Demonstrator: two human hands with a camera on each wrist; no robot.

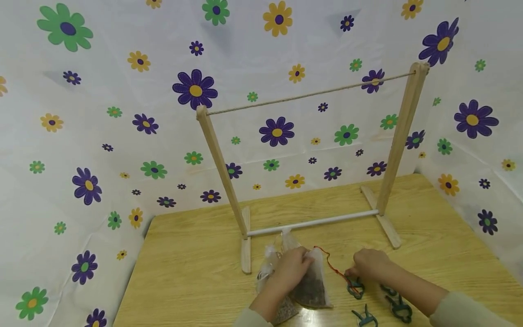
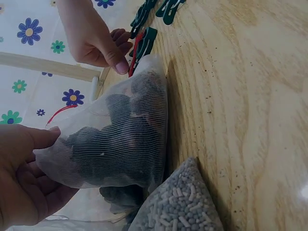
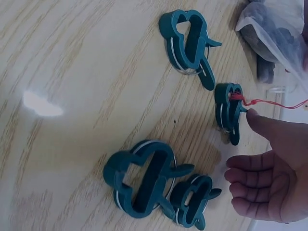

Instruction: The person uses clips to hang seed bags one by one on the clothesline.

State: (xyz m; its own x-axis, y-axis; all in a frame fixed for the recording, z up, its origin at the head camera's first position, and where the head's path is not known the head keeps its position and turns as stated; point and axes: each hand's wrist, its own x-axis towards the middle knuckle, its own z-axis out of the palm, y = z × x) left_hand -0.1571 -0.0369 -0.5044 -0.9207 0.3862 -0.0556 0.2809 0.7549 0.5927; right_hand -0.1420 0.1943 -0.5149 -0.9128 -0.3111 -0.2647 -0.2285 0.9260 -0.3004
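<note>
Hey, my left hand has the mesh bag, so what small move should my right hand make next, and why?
I'd probably pinch the handles of the green clip where the red cord ends. Your right hand is open with its thumb right by that clip, while your left hand already holds the mesh bag.

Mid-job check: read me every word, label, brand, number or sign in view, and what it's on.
None: no text can be read in any view.
Bag in the left hand: no label or print shows.
Clips: no lettering shows; any tiny moulded mark would be too blurred to read.
Stand: no writing shows.
Backdrop: printed flowers only.
</note>
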